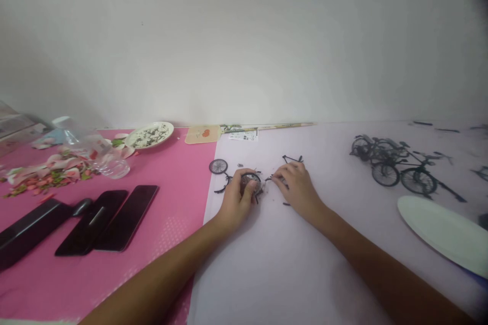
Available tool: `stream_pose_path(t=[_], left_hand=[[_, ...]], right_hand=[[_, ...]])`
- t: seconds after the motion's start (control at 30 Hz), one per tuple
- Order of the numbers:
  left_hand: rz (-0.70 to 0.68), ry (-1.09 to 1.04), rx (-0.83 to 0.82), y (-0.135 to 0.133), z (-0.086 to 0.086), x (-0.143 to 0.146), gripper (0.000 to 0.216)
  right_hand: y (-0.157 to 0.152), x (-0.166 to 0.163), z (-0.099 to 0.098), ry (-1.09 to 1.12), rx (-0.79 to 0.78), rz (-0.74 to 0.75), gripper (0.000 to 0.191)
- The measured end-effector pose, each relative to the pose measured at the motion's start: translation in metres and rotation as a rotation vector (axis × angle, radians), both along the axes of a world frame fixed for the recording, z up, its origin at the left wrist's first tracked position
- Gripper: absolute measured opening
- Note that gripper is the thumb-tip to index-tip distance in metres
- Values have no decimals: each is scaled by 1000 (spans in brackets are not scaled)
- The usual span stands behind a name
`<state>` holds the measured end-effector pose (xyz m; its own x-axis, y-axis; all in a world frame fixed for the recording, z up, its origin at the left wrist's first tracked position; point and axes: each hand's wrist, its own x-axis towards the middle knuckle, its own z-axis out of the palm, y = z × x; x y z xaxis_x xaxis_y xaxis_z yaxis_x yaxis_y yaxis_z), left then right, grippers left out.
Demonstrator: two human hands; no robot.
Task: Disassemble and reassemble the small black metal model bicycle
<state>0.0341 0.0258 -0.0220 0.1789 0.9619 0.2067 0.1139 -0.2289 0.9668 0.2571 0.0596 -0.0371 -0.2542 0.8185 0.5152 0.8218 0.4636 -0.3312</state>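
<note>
Between the thumb and fingers of my left hand is a small spoked toy bicycle wheel, held just above the white sheet. To its right, my right hand pinches a thin dark part, too small to name; the fingertips cover most of it. A loose toy wheel lies behind my left hand, with thin black bicycle parts near the knuckles. Past my right hand, a black frame piece rests on the sheet, partly hidden by the fingers.
Assembled miniature bicycles stand at the right, behind a white oval plate. On the pink cover at left are two black phones, a plastic bottle and scattered petals. A plate of small pieces sits near the wall.
</note>
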Motion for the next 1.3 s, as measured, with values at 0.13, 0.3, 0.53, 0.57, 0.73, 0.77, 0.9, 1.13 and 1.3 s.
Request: stream_pose_path(t=[0.13, 0.3, 0.53, 0.57, 0.73, 0.77, 0.9, 1.13, 1.3], left_hand=[[22, -16, 13, 0, 0, 0, 39], [78, 21, 28, 1, 1, 0, 36], [47, -90, -5, 3, -3, 2, 44], [44, -102, -9, 4, -4, 2, 44], [49, -131, -3, 4, -2, 3, 36], [66, -110, 12, 4, -1, 3, 33], [131, -5, 54, 4, 3, 2, 25], [160, -29, 43, 4, 2, 2, 42], [159, -58, 25, 5, 1, 3, 43]], right_hand=[[-6, -8, 7, 199, -2, -6, 12], [-17, -19, 17, 359, -47, -4, 15], [-16, -17, 12, 444, -60, 0, 17], [-15, -17, 12, 450, -54, -3, 17], [-19, -18, 17, 481, -13, -25, 16], [-20, -19, 19, 493, -13, -30, 16], [-27, -25, 27, 595, -105, -26, 17], [-38, -39, 33, 838, -356, -33, 29], [-40, -40, 28, 863, -400, 12, 30]])
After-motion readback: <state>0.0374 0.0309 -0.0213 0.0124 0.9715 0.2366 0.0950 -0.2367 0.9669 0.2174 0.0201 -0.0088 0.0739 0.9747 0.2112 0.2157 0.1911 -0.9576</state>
